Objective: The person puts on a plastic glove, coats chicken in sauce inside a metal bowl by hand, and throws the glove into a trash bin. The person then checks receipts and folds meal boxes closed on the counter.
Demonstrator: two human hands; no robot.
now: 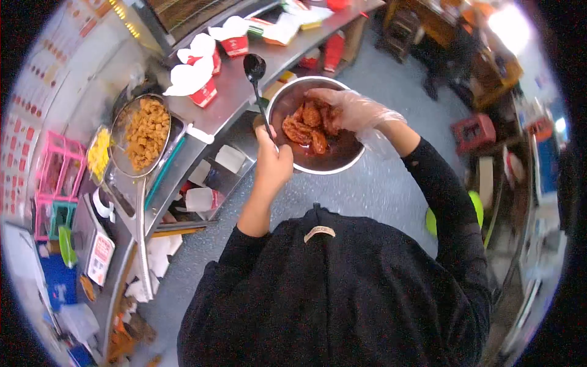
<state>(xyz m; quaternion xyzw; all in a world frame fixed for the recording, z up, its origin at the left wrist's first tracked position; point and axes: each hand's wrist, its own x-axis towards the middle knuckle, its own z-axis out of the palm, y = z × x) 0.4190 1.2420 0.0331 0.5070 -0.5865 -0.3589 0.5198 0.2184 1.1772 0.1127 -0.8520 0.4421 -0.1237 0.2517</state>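
My left hand (274,163) is closed around the handle of a long black ladle (254,66) and against the near left rim of a metal mixing bowl (329,172). The ladle's head points up and away, outside the bowl. Sauce-coated fried chicken pieces (299,131) lie in the bowl, dark red and glossy. My right hand (353,111), in a clear plastic glove, reaches over the far right rim into the bowl. Its fingers curl over chicken pieces there; the glove hides part of the grip.
On the steel counter (235,73) stand red paper boxes (235,46) with white liners. A long-handled strainer (147,131) full of fried chicken bits rests at the left, near yellow pieces (98,153). A red stool (474,131) stands on the floor at the right.
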